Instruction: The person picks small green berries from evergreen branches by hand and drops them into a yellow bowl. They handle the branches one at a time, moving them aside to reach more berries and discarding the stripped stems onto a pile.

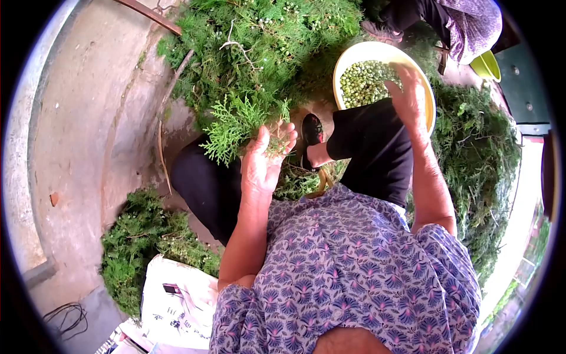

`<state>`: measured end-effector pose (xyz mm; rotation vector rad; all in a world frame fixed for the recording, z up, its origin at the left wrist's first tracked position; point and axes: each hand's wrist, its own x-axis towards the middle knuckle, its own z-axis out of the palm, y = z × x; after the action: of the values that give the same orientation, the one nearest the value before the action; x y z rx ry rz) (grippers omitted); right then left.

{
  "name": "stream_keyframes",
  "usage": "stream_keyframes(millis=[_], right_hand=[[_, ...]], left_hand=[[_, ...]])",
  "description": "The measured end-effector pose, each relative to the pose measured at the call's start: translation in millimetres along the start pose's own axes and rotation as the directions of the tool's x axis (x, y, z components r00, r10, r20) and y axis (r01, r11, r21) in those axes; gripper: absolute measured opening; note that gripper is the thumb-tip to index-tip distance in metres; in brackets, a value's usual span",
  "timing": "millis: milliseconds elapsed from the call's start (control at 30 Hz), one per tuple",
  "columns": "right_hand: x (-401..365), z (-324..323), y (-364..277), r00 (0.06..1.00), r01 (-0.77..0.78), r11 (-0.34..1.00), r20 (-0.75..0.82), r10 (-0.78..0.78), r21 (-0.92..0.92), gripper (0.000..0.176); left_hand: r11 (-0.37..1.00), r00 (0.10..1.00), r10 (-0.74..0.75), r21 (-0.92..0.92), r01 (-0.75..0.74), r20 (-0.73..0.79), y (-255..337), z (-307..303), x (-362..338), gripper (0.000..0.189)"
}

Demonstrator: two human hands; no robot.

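Observation:
My left hand (pixel 262 162) is turned palm up in front of my lap, with its fingers curled round a leafy green conifer sprig (pixel 233 131). The sprig's flat, scaly leaves fan out past the thumb, and thin brown twigs lie against the fingers. Over the right part of a pale yellow basin (pixel 431 106) is my right hand (pixel 411 100), its thumb held apart from the fingers. I see nothing in it, though the fingertips are slightly blurred. Many small round green cones (pixel 367 84) cover the basin's bottom. My right knee partly hides the near rim.
A large heap of conifer branches (pixel 277 47) lies ahead, another pile (pixel 483 147) to the right. More branches (pixel 135 248) sit left beside a white printed sack (pixel 177 301). Another person (pixel 471 26) is at the upper right near a yellow-green container (pixel 486 66). A concrete wall (pixel 76 130) borders the left.

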<state>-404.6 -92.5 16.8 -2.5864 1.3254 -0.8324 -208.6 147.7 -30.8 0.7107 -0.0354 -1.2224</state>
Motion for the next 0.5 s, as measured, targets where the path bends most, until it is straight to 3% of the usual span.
stream_keyframes(millis=[33, 67, 100, 133, 167, 233, 300, 333, 367, 433, 467, 500], right_hand=[[-3.7, -2.4, -17.1, 0.991, -0.119, 0.966, 0.089, 0.101, 0.229, 0.021], [-13.4, -0.6, -35.3, 0.986, -0.118, 0.934, 0.149, 0.071, 0.337, 0.017], [-21.1, -7.4, -64.4, 0.894, -0.300, 0.840, 0.441, 0.082, 0.452, 0.013], [-36.2, 7.6, -71.9, 0.880, -0.106, 0.781, 0.423, -0.215, 0.616, 0.012], [-44.7, 11.5, -92.5, 0.809, -0.212, 0.697, 0.524, -0.269, 0.685, 0.014], [-59.2, 21.1, -120.6, 0.744, -0.239, 0.674, 0.578, -0.336, 0.699, 0.016], [-68.9, 33.5, -127.1, 0.656, -0.572, 0.499, 0.728, -0.197, 0.651, 0.017], [-71.9, 34.4, -126.5, 0.563, -0.722, 0.382, 0.811, -0.157, 0.576, 0.015], [-70.4, 32.3, -125.1, 0.561, -0.723, 0.385, 0.813, -0.158, 0.574, 0.015], [-70.4, 25.9, -111.8, 0.510, -0.781, 0.380, 0.857, -0.069, 0.495, 0.017], [-68.2, 18.7, -99.5, 0.571, -0.715, 0.406, 0.811, -0.130, 0.569, 0.014], [-58.5, -2.6, -92.9, 0.647, -0.565, 0.496, 0.727, -0.230, 0.659, 0.015]], left_hand=[[1.000, 1.000, -0.001, 0.000, 0.001, 0.004, -2.4, 4.3, 1.2, 0.044], [1.000, 1.000, -0.005, -0.001, 0.005, -0.024, -4.9, 11.1, 1.9, 0.046], [1.000, 0.999, -0.010, 0.000, 0.010, -0.052, -7.6, 17.3, 2.1, 0.048], [0.999, 0.998, -0.006, 0.033, 0.008, -0.067, -11.2, 22.2, 2.5, 0.049], [0.998, 0.995, -0.005, 0.056, 0.011, -0.103, -17.2, 20.1, 3.2, 0.051], [0.998, 1.000, -0.007, 0.061, 0.007, 0.002, -26.8, 16.4, 5.2, 0.051], [0.995, 0.996, -0.087, 0.043, 0.087, 0.006, -26.6, 18.8, -0.5, 0.044], [0.997, 0.987, -0.071, -0.052, 0.064, -0.144, -27.9, 19.8, 1.0, 0.037], [0.989, 0.954, -0.070, -0.143, 0.028, -0.293, -29.8, 19.6, 1.1, 0.030], [0.983, 0.946, -0.036, -0.181, -0.024, -0.323, -15.8, -10.8, 9.5, 0.027], [0.980, 0.937, 0.024, -0.176, -0.091, -0.350, -3.1, 5.6, 9.7, 0.021], [0.975, 0.939, 0.177, -0.081, -0.209, -0.296, 6.7, 3.3, 8.7, 0.015]])
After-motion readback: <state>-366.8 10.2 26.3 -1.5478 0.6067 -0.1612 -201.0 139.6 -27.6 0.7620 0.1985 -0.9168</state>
